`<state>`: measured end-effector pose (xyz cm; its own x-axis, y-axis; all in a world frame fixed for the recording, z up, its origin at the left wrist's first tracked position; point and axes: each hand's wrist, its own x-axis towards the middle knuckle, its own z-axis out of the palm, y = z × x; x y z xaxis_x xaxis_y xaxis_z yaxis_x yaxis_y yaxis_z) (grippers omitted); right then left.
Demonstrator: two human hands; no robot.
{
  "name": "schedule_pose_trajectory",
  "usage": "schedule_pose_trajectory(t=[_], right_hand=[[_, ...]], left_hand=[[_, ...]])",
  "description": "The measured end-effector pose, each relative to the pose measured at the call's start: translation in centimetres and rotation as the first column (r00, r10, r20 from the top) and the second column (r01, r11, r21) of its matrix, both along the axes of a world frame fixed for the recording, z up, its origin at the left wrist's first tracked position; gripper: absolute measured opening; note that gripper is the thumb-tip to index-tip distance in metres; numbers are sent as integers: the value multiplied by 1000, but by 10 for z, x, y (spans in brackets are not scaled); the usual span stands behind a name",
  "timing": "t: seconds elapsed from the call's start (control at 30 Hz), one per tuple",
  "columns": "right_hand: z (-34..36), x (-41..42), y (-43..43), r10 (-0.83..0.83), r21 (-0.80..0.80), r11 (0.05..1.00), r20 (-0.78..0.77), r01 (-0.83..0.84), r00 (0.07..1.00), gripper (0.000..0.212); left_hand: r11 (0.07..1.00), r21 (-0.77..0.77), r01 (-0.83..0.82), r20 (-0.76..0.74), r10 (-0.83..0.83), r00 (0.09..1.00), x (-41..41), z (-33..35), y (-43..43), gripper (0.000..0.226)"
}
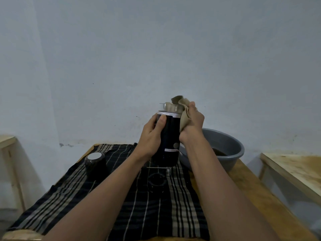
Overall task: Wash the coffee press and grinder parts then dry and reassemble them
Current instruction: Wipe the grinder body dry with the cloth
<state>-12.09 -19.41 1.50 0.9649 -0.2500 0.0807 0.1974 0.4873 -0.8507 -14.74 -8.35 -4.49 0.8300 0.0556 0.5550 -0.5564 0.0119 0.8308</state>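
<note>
I hold a black cylindrical grinder body (169, 136) with silver bands and a metal top upright above the table. My left hand (152, 134) grips its left side, thumb across the front. My right hand (192, 122) grips a beige cloth (182, 110) pressed against the body's upper right side and metal rim. On the striped cloth (121, 197) lie a dark cup-shaped part (95, 164) with a pale top, a black ring (156, 182) and a thin metal rod with a small spring piece (161, 168).
A grey basin (224, 148) with dark water stands at the table's back right. A wooden table edge (260, 197) runs along the right. Another wooden surface (295, 167) sits further right, and a wooden stand (7, 143) at far left. A pale wall is behind.
</note>
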Motion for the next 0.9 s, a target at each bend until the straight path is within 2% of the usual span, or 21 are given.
schedule_pose_trajectory(t=[0.07,0.13,0.17,0.2,0.27,0.33,0.4,0.47,0.53,0.57,0.63,0.73,0.8,0.9], right_hand=[[0,0,3,-53,-70,996,82,59,995,30],[-3,-9,5,-132,-235,955,205,180,970,28],[-6,-14,7,-152,-331,912,273,241,950,28],[-8,-18,8,-148,-399,873,333,281,931,29],[-14,-21,13,-64,-464,849,386,254,920,33],[-16,-22,16,34,-501,850,361,163,932,39],[-16,-16,10,122,-477,879,260,17,958,43],[-13,-14,0,195,-398,908,119,-133,974,45],[-11,-15,-3,238,-358,913,74,-197,968,46],[-13,-15,0,235,-388,905,111,-175,966,46],[-18,-19,4,172,-493,870,254,-26,952,42],[-26,-20,2,151,-590,784,481,192,863,29],[-35,-17,0,236,-648,729,540,220,808,30],[-55,-20,1,297,-691,674,577,260,761,42]], left_hand=[[999,23,40,-93,-38,995,3,3,6,64],[999,35,19,-118,-15,993,6,8,7,66],[1000,-7,-11,-124,10,992,6,12,5,64],[998,-56,-30,-134,23,991,5,15,2,65],[997,-73,-35,-117,26,993,1,21,-3,69],[997,-76,-30,-62,25,998,1,20,-4,62],[995,-96,-13,-54,8,999,1,18,-2,50],[997,-75,14,-72,-20,997,0,14,-1,49],[994,-102,50,-118,-62,991,-2,14,-2,56],[987,-146,64,-146,-85,986,-3,14,-2,61],[969,-230,92,-183,-135,974,-4,19,-2,71],[945,-320,74,-204,-144,968,0,28,-1,79],[925,-380,18,-219,-109,970,7,33,3,91],[867,-494,71,-239,-213,947,16,38,11,104]])
